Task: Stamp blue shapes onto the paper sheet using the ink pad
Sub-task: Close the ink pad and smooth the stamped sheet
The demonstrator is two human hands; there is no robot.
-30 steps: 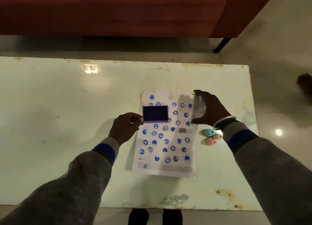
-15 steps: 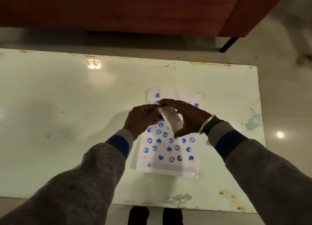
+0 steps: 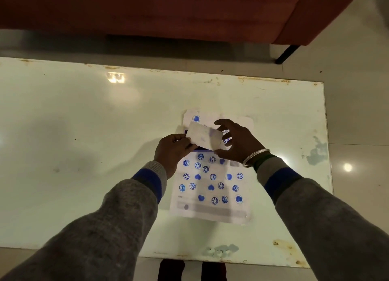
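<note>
A white paper sheet (image 3: 210, 205) lies on the table, covered with several blue stamped smileys and hearts. The ink pad lies on its upper part, almost wholly hidden; only a dark blue sliver (image 3: 199, 148) shows. Over it sits the translucent ink pad lid (image 3: 205, 137), tilted. My left hand (image 3: 171, 152) pinches the lid's left edge. My right hand (image 3: 237, 141) grips its right side with fingers spread around it. The small stamps are hidden behind my right arm.
The pale table (image 3: 84, 154) has rust spots along its edges and chipped patches near the front (image 3: 221, 250) and right (image 3: 315, 154). A red sofa (image 3: 168, 11) stands beyond the far edge, with a black leg (image 3: 286, 54). Shoes (image 3: 171, 269) show below.
My right hand brought the lid from the right side of the sheet over the ink pad. My left hand took hold of its left edge. The pad's blue surface got covered.
</note>
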